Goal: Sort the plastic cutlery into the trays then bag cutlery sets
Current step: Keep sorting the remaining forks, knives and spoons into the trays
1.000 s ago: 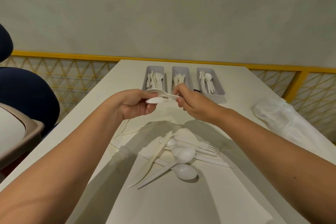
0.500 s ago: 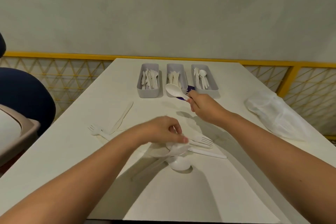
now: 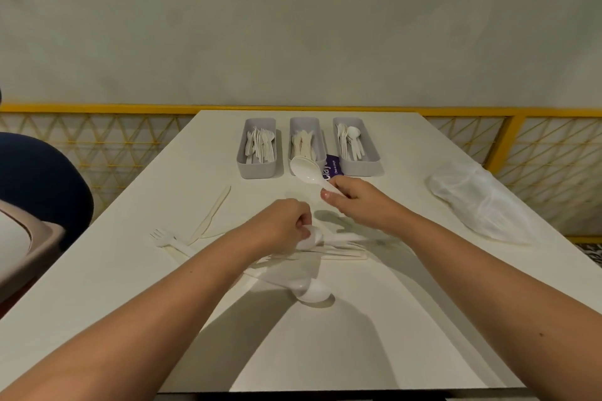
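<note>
My right hand (image 3: 360,202) pinches the handle of a white plastic spoon (image 3: 306,169), held in the air in front of the middle tray (image 3: 306,122). Over the loose pile of white cutlery (image 3: 338,249) on the table, my left hand (image 3: 283,223) grips another spoon (image 3: 312,238) by its bowl. A third spoon (image 3: 312,293) lies nearer to me. At the far end stand three grey trays: the left tray (image 3: 257,169) holds forks, the middle one knives, the right tray (image 3: 365,168) spoons.
A fork (image 3: 169,239) and two knives (image 3: 211,216) lie to the left of the pile. A purple packet (image 3: 332,168) sits between the middle and right trays. Clear plastic bags (image 3: 479,205) lie at the right. A blue chair (image 3: 39,185) stands at the table's left.
My hands parted: the right one kept the spoon and stayed near the trays, while the left one dropped to the pile and took hold of another spoon.
</note>
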